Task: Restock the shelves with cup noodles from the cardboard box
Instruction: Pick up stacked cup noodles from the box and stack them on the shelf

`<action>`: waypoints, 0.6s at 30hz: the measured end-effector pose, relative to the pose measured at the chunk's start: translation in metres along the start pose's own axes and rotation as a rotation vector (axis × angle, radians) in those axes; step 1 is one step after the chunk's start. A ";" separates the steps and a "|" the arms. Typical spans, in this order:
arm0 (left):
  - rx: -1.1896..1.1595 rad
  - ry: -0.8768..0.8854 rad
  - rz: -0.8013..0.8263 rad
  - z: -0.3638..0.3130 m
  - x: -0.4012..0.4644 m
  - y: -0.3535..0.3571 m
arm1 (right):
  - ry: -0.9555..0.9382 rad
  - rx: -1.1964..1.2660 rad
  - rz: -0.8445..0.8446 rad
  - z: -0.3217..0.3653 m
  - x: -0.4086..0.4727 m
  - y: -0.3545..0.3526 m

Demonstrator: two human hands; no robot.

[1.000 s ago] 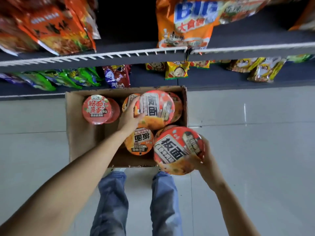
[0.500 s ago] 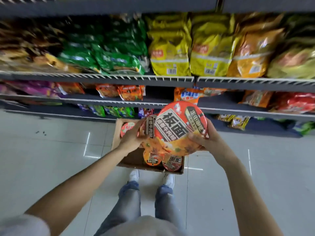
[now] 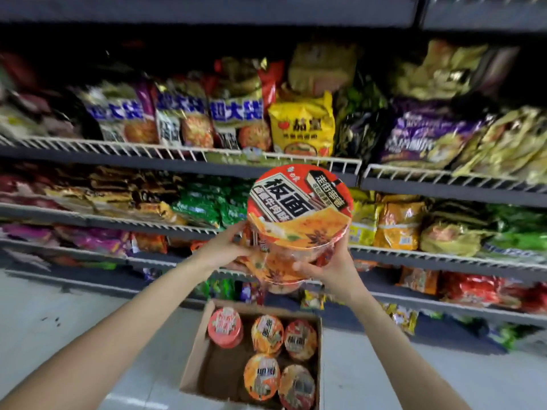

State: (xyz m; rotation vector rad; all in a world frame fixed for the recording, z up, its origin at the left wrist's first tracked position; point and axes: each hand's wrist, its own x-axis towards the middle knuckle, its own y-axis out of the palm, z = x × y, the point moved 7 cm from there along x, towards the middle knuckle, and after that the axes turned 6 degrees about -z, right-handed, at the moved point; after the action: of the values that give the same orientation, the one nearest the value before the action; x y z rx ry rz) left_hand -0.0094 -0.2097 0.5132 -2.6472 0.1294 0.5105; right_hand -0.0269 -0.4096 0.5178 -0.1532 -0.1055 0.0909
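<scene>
**A:** What sits furthest left?

**B:** The left hand (image 3: 226, 250), its bare arm reaching up from the lower left. Its fingers curl round the left side of a lower noodle cup (image 3: 273, 269), which is mostly hidden behind the cup in front.

**A:** And just right of that hand?

**B:** A large red and orange noodle cup (image 3: 299, 211), held between the hands with its printed lid tilted toward the camera. It seems to sit on top of the hidden cup.

**A:** How does the right hand hold it?

**B:** The right hand (image 3: 328, 266) grips the cup's lower right wall, thumb across the front. Both hands are closed on cups and close together.

**A:** What is below the hands?

**B:** An open cardboard box (image 3: 195, 365) on the floor (image 3: 74, 321), with five noodle cups (image 3: 266, 353) standing inside.

**A:** And beyond them?

**B:** Wire-fronted shelves (image 3: 118, 147) packed with snack bags (image 3: 302, 125), running past both hands.
</scene>
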 end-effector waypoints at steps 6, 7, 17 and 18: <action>0.089 0.285 -0.078 -0.082 -0.057 -0.087 | -0.098 0.117 -0.121 0.085 0.033 0.003; 0.129 0.349 -0.137 -0.095 -0.069 -0.098 | -0.109 0.142 -0.132 0.099 0.039 0.005; 0.212 1.014 -0.714 -0.220 -0.114 -0.169 | -0.383 0.394 -0.084 0.255 0.107 0.019; 0.214 1.058 -0.748 -0.233 -0.113 -0.176 | -0.406 0.397 -0.088 0.270 0.115 0.017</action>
State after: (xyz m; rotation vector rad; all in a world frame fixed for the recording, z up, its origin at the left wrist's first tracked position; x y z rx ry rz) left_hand -0.0067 -0.1526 0.8206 -2.2269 -0.4472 -1.0702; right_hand 0.0552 -0.3415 0.7913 0.2693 -0.4950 0.0521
